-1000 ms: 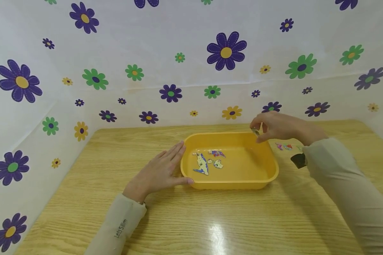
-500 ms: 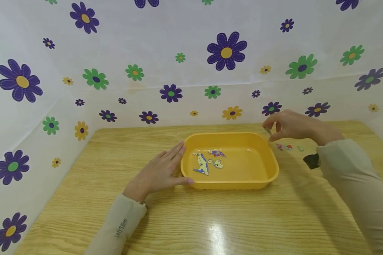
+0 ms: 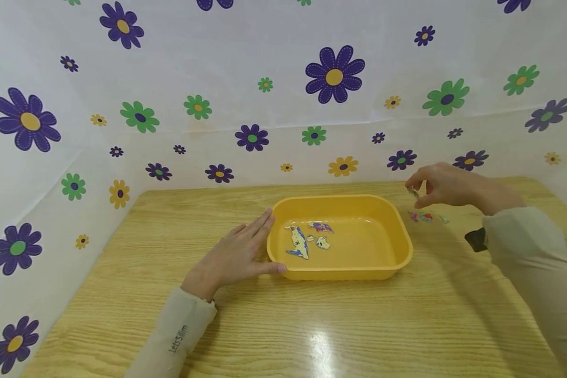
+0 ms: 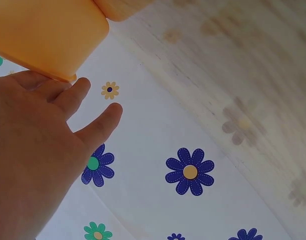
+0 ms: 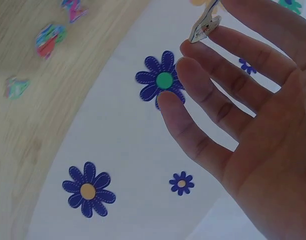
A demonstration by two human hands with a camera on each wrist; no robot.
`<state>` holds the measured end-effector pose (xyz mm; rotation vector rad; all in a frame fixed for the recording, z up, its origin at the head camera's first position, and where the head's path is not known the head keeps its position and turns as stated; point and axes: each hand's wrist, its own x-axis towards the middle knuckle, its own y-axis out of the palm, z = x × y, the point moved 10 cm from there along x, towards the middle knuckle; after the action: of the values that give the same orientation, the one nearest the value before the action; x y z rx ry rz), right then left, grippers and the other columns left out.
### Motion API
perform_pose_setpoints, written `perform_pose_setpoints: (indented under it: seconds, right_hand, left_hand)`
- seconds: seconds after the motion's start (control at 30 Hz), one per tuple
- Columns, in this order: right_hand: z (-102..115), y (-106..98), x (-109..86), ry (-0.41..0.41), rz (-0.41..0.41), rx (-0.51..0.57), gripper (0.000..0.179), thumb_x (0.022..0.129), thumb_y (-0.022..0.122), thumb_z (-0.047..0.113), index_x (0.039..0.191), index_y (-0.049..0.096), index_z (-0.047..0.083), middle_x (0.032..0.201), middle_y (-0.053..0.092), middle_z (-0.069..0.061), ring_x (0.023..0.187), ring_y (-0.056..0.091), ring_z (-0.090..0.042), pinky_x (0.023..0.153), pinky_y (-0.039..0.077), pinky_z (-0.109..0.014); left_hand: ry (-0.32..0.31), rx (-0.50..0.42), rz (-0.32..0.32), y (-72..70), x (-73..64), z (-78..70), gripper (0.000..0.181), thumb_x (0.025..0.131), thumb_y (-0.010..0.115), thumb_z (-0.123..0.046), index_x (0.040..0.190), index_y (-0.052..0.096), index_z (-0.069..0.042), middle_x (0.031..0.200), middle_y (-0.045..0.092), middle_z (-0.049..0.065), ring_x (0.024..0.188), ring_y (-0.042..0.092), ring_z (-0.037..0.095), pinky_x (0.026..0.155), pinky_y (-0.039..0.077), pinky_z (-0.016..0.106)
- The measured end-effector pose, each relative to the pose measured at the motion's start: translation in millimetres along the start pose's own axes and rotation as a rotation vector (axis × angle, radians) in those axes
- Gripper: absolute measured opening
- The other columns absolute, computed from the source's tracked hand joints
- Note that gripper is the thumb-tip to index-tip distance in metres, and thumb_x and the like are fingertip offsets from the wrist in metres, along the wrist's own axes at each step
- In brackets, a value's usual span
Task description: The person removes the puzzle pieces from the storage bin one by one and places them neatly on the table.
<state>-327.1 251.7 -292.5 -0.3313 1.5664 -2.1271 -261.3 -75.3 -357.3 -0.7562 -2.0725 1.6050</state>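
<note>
My left hand [image 3: 233, 258] rests against the left end of a yellow plastic tub [image 3: 340, 274], its fingers extended along the rim and its thumb at the front corner. In the left wrist view, those fingers touch the tub's wall. Beyond the tub's right end, my right hand [image 3: 446, 185] is raised over the table and pinches a small flat cutout piece [image 5: 205, 25], pale with a dark outline. Inside the tub, toward its left, lie a large cream-and-blue cutout [image 3: 298, 242], a red-and-blue one [image 3: 321, 227] and smaller cream ones [image 3: 323, 242].
Right of the tub, a pink cutout [image 3: 413, 216], a red-and-blue cutout [image 3: 426, 217] and a pale green cutout [image 3: 443, 219] lie in a row on the wooden table [image 3: 283, 325]. A flower-printed white cloth [image 3: 283, 105] hangs behind the table and along its sides.
My right hand has moved right, from over the tub's right rim to beyond it, with the small cutout still pinched. The left hand and the tub stay in place.
</note>
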Motion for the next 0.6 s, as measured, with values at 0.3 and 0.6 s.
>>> perform_pose_setpoints:
  seconds: [0.3, 0.6]
  right_hand:
    - [-24.3, 1.1, -15.5, 0.036, 0.000, -0.092, 0.035, 0.084, 0.082, 0.007, 0.112, 0.070, -0.009, 0.098, 0.068, -0.012, 0.077, 0.063, -0.021, 0.072, 0.059, -0.045]
    - [-50.5, 8.8, -27.9, 0.100, 0.034, -0.150, 0.034, 0.082, 0.083, 0.010, 0.109, 0.070, -0.007, 0.096, 0.068, -0.009, 0.087, 0.064, -0.031, 0.076, 0.057, -0.052]
  left_hand:
    - [0.012, -0.018, -0.009, -1.0, 0.3, 0.1, 0.108, 0.092, 0.054, -0.073, 0.161, 0.013, -0.001, 0.169, 0.006, 0.011, 0.153, 0.016, 0.028, 0.121, 0.024, 0.053]
    - [0.026, 0.033, -0.037, -0.3, 0.3, -1.5, 0.123, 0.080, 0.010, -0.094, 0.161, 0.013, -0.001, 0.169, 0.005, 0.011, 0.155, 0.007, 0.026, 0.123, 0.012, 0.053]
